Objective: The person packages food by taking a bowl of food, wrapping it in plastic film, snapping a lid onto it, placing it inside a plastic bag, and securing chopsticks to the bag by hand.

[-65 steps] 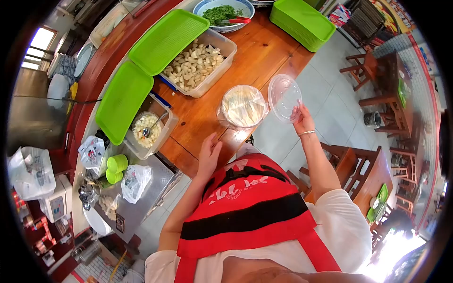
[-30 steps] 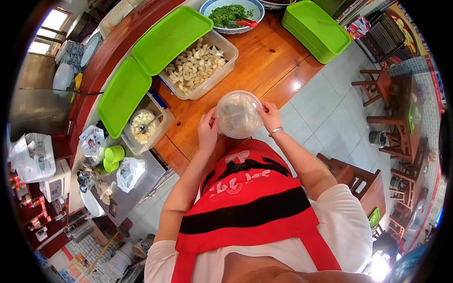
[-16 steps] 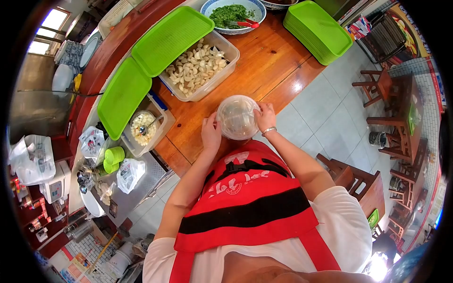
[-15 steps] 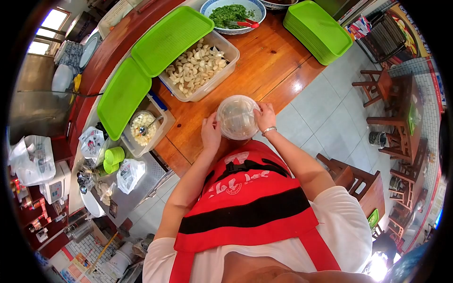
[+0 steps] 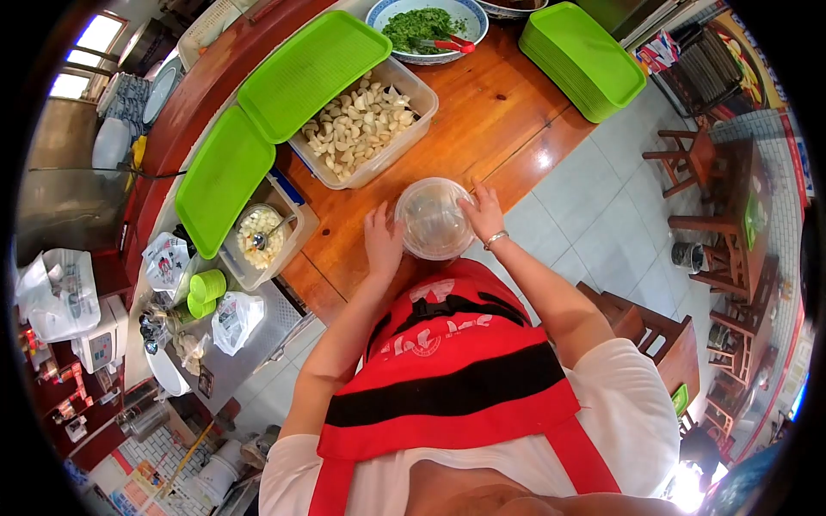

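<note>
A round clear plastic container point(image 5: 434, 218) with its lid on stands at the near edge of the wooden table point(image 5: 490, 112). My left hand point(image 5: 383, 241) is beside its left side, fingers apart and holding nothing. At the right side of the lid is my right hand point(image 5: 484, 214), its fingers spread and the fingertips near or touching the rim. What the container holds is blurred by the lid. Beyond it sits a plastic box of peeled garlic cloves point(image 5: 357, 129).
Green trays point(image 5: 314, 73) lean over the boxes, and more are stacked point(image 5: 585, 60) at the far right. A bowl of chopped greens point(image 5: 426, 30) with red-handled tongs is at the back. Chopped garlic point(image 5: 261, 238) with a spoon is at the left. Stools point(image 5: 688, 159) stand on the right.
The lid, earlier held up in my right hand at the right, is now on the container. Since half a second ago both hands have loosened and their fingers have spread.
</note>
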`<state>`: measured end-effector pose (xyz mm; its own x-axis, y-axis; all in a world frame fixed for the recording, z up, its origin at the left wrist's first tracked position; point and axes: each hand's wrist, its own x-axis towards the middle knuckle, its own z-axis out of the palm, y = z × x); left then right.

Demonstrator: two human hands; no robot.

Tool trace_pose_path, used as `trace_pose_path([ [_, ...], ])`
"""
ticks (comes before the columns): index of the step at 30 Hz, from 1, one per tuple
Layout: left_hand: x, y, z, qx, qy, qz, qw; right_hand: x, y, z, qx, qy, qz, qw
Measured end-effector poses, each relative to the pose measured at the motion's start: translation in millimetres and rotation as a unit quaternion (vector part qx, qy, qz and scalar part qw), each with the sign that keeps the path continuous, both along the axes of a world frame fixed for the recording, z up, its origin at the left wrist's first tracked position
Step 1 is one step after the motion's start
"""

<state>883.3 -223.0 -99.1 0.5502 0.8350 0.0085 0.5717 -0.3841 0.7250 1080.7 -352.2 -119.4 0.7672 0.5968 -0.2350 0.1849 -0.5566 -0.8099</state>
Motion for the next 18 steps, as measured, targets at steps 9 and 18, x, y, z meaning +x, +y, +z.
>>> trace_pose_path([
  [9, 47, 8, 25, 0.144, 0.079, -0.228, 0.960, -9, 18, 41, -0.035, -0.294, 0.301, 0.906],
  [18, 49, 12, 17, 0.129, 0.044, -0.233, 0.963, -6, 20, 35, -0.037, -0.299, 0.308, 0.903],
])
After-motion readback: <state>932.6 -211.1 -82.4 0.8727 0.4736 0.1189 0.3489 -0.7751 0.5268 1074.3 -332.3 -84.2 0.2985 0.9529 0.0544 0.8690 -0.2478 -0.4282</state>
